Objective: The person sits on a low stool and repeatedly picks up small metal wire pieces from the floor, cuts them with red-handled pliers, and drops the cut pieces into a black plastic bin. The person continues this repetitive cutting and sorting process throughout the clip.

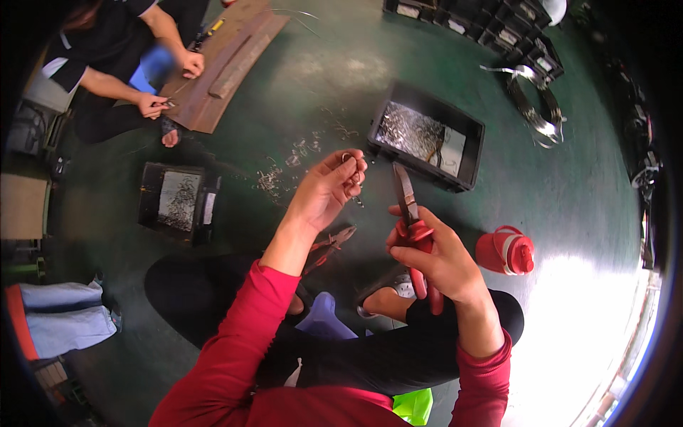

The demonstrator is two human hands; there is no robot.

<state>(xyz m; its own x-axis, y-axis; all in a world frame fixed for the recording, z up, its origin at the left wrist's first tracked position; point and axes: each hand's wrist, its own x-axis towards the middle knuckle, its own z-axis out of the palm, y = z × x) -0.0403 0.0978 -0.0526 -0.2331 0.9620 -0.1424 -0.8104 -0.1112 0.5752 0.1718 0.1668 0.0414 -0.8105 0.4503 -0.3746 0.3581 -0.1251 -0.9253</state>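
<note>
The left hand [329, 186] pinched a small wire piece [346, 157] at its fingertips — the right hand [435, 257] clenched red-handled pliers [413, 224].

Green floor [341, 78] with black trays [425, 142]

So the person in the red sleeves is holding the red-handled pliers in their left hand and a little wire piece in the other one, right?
Not quite. The head view shows the red-handled pliers in the right hand, not the left. The left hand pinches the little wire piece. The sleeves are red, as you said.
</note>
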